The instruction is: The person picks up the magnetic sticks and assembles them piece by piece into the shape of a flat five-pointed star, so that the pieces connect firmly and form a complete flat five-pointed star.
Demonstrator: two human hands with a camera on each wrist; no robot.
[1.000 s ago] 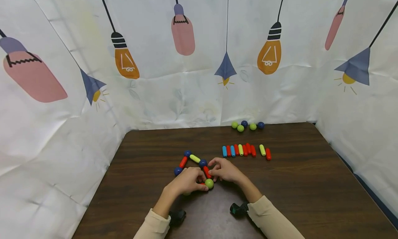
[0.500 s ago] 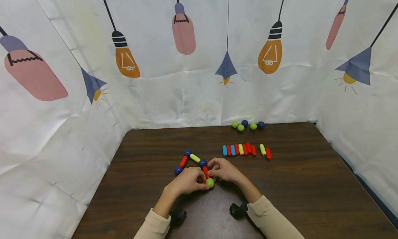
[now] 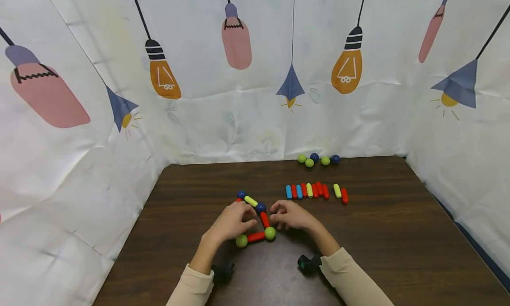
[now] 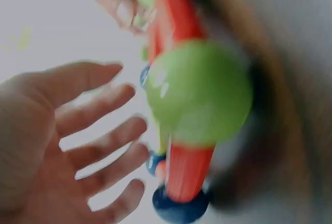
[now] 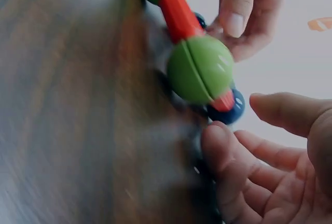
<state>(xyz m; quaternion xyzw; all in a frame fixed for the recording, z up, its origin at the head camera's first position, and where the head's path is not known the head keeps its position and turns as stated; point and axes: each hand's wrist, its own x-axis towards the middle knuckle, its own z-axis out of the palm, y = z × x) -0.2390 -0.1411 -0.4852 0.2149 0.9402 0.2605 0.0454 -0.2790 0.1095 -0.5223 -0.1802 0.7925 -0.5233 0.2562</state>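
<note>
A ring of balls and rods lies mid-table. In the head view its near side shows a green ball [image 3: 270, 233], a red rod [image 3: 256, 237] and another green ball [image 3: 241, 241]. A second red rod [image 3: 264, 219] leads to a blue ball [image 3: 260, 207], then a yellow-green rod [image 3: 251, 201] and a far blue ball [image 3: 241, 194]. My left hand [image 3: 232, 220] hovers over the ring's left side, hiding part of it; its fingers [image 4: 116, 151] are spread, holding nothing. My right hand [image 3: 292, 216] is beside the right red rod, thumb and fingers apart, gripping nothing.
A row of red, blue and yellow-green rods [image 3: 304, 191] lies farther back, with a yellow-green rod [image 3: 337, 191] and a red rod [image 3: 344, 195] to its right. Several green and blue balls [image 3: 325, 160] sit at the table's [image 3: 398, 235] back edge, before a patterned cloth [image 3: 223, 129].
My left hand has let go near the front green ball and moved left and away from me, uncovering the front red rod and left green ball. My right hand has shifted slightly right.
</note>
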